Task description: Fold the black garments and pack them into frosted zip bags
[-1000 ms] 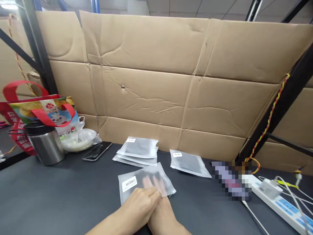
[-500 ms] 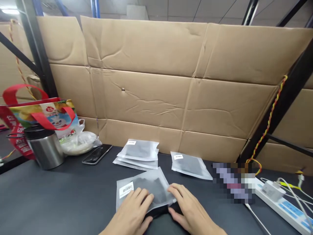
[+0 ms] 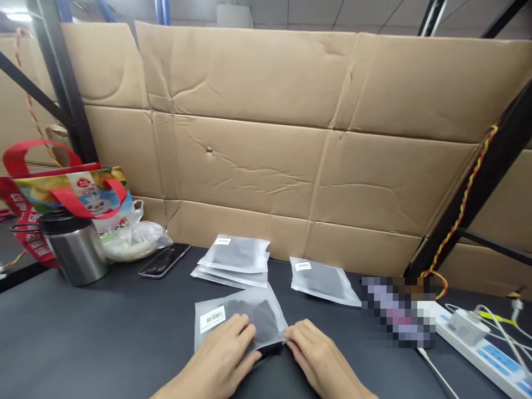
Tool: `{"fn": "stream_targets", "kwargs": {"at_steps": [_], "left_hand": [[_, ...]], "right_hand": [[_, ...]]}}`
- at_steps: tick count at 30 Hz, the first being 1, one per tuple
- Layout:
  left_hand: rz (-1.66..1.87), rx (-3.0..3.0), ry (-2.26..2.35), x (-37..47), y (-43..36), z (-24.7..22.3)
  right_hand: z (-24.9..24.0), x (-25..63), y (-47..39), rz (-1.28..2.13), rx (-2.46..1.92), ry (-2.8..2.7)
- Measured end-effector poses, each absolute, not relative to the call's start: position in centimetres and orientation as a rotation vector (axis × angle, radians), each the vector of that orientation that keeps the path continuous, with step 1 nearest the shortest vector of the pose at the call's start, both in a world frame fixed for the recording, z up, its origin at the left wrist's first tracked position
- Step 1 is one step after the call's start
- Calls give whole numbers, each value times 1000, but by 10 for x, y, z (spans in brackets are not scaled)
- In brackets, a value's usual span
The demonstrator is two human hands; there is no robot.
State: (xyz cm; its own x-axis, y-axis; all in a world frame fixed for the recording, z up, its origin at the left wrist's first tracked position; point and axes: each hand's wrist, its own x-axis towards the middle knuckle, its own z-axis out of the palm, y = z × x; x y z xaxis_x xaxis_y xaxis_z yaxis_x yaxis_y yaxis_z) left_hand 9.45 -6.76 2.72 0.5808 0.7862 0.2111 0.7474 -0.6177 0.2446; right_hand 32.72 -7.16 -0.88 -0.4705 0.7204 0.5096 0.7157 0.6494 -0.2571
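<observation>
Clock centred on the bag point(image 3: 251, 313), 12 toward the cardboard point(image 3: 249, 155).

Bag: frosted, lying on the dark table point(image 3: 124, 332) in front of the person; label point(image 3: 212, 318) at its 9 o'clock. A black item point(image 3: 271, 350) shows at the near edge, about 5 o'clock; how much of it is inside cannot be read through the film.

Left hand point(image 3: 222, 354), at 7 o'clock: half open, fingers laid over the bag, thumb apart from them at the near edge by the black item. Cannot tell whether it pinches anything.

Right hand point(image 3: 313, 354), at 4 o'clock: fingertips and thumb drawn together on the bag's near corner, holding it.

Surroundings: stack point(image 3: 235, 255) of similar bags at 12, just beside the bag. Single packet point(image 3: 324, 281) at 2. Phone point(image 3: 165, 261) at 10, flask point(image 3: 77, 252) beyond it. Power strip point(image 3: 484, 349) at 3, well apart.
</observation>
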Motion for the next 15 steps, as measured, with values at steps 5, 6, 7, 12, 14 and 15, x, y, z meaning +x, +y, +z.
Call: {"fn": "stream_targets", "kwargs": {"at_steps": [5,6,7,12,14,15], "left_hand": [[723,2546,1301,84,-70,22],[754,2557,1291,86,-70,20],[776,2585,1276,89,-70,19],[848,2835,1173,105,-69,18],[897,2896,1116,109,-69,18],[914,2920,1079,110,-69,18]], "right_hand": [[-9,308,-79,-275,-828,-2267],[-12,301,-80,-328,-793,-2283],[-15,294,-81,-369,-799,-2290],[-33,264,-80,-386,-1178,-2165],[-36,256,-74,-452,-1156,-2081],[-37,253,-70,-508,-1115,-2031]]}}
